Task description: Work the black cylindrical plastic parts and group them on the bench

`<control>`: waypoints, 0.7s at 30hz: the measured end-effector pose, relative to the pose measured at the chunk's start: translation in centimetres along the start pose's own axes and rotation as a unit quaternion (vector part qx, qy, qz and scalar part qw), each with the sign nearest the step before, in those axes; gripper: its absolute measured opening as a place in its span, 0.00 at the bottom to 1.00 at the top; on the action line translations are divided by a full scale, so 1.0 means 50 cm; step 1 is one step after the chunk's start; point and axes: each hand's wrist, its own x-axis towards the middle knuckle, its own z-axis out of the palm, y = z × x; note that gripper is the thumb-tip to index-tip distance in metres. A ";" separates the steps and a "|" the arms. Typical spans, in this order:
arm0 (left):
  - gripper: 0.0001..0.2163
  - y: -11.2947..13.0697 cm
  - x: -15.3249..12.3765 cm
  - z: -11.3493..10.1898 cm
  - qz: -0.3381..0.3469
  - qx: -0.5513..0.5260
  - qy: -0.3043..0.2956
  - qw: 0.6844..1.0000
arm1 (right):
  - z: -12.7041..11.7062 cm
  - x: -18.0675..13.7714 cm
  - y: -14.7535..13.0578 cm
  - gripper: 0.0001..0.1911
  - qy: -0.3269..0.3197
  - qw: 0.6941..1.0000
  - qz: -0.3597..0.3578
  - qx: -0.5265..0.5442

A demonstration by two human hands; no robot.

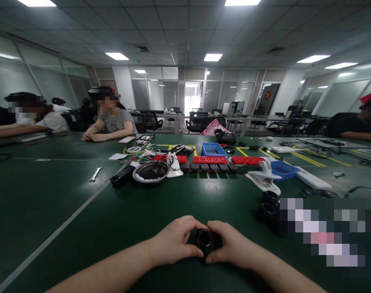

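Black ring [204,245], two-hand grip.
We're clamping it between left hand [174,240] and right hand [232,245]; similar black parts [268,209] are sitting beyond the ring, rightward.

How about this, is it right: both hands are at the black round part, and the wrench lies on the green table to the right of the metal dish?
Not quite: the head view shows the wrench on the green table to the left of the metal dish. The left hand and right hand are indeed at the black round part.
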 end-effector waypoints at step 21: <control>0.19 0.001 -0.003 -0.005 -0.012 0.027 -0.002 1.000 | 0.016 -0.002 -0.011 0.18 0.039 0.990 -0.021 -0.136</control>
